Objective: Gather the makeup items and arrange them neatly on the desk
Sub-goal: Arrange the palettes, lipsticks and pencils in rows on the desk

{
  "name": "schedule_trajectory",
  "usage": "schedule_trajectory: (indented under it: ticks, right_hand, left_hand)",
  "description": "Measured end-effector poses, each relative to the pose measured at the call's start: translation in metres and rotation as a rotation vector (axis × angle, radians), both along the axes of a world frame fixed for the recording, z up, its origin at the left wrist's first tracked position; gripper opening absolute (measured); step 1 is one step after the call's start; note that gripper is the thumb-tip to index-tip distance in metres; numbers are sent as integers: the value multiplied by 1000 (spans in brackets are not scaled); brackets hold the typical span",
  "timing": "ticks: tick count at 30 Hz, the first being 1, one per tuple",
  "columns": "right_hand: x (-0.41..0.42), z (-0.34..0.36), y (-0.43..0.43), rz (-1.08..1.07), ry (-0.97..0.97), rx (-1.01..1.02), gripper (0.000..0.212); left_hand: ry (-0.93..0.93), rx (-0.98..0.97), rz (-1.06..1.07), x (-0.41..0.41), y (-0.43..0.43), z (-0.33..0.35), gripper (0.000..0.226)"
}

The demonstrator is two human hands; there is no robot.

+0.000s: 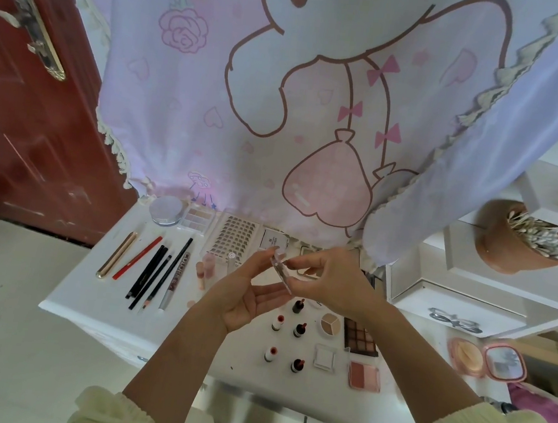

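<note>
Both our hands hold one small clear case point(282, 273) above the tabletop's point(244, 362) middle: the left hand point(251, 294) pinches its ends, and the right hand point(332, 282) has a narrow grip on its upper edge. We judge that next it needs a free, straight place near the far edge.

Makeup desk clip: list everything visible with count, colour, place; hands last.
desk: one, white, centre
pencils: about six, gold, red, black, desk left
round compact: one, silver, desk back left
lash tray: one, clear, desk back
small bottles: five, red or dark caps, desk front
eyeshadow palette: one, dark brown, desk right
blush: one, pink, desk front right
cotton swab pot: one, brown, right shelf
curtain: one, pink, behind desk
door: one, red-brown, left
clear case: one, transparent, held above desk
left hand: one, holds clear case
right hand: one, pinches clear case
</note>
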State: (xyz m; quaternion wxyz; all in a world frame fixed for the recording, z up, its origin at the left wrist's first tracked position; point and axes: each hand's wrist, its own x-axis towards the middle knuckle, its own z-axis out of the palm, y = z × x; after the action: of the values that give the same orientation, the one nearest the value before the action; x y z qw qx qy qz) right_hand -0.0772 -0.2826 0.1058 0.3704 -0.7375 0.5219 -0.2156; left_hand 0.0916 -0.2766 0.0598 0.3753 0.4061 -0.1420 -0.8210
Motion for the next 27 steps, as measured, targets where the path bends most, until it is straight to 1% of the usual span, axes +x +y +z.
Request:
schedule_trajectory:
  ticks: [8,18,20,24,27]
  right_hand:
    - [3,-11,-1,-5,141,-39,32]
    - [4,-19,4,-88,106,-113,24]
    - [2,-19,4,-91,109,-132,23]
    - [1,-23,3,-91,140,-159,22]
    - [-4,-27,0,-170,105,-175,19]
  left_hand:
    - [-6,-4,13,-5,-2,-7,50]
    - [8,2,39,-15,-5,-14,43]
    - [7,-4,31,-16,-5,-14,39]
    - [11,-9,52,-21,-5,-12,23]
    - [12,-6,25,-24,-3,-9,24]
